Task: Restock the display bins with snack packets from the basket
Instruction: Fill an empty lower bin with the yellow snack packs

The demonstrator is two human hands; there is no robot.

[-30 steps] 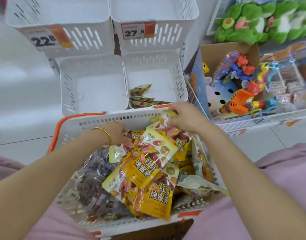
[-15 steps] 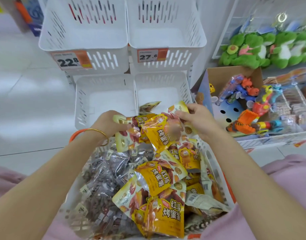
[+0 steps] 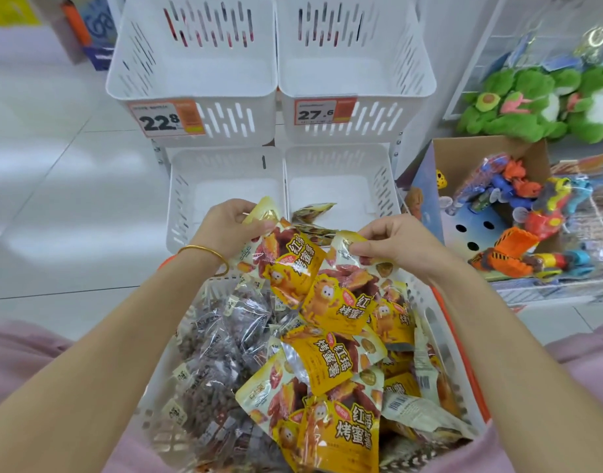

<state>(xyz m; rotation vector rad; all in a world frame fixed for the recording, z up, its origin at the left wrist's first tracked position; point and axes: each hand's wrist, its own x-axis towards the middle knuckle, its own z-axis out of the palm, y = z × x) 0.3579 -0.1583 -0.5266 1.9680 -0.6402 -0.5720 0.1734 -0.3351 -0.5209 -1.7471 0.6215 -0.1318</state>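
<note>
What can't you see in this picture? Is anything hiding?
- Head view: how many packets lie in the lower right bin; the left hand, the right hand and their yellow packets cover its front.
- Head view: the floor of the basket; packets bury it.
- Head view: small print on the 22.8 price tag; too small.

A shop: price-tagged display bins [image 3: 191, 87], boxed toys [image 3: 518, 213].

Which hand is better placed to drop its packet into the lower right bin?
Right. The right hand pinches a packet before the lower right bin; the left hand is before the lower left bin.
</note>
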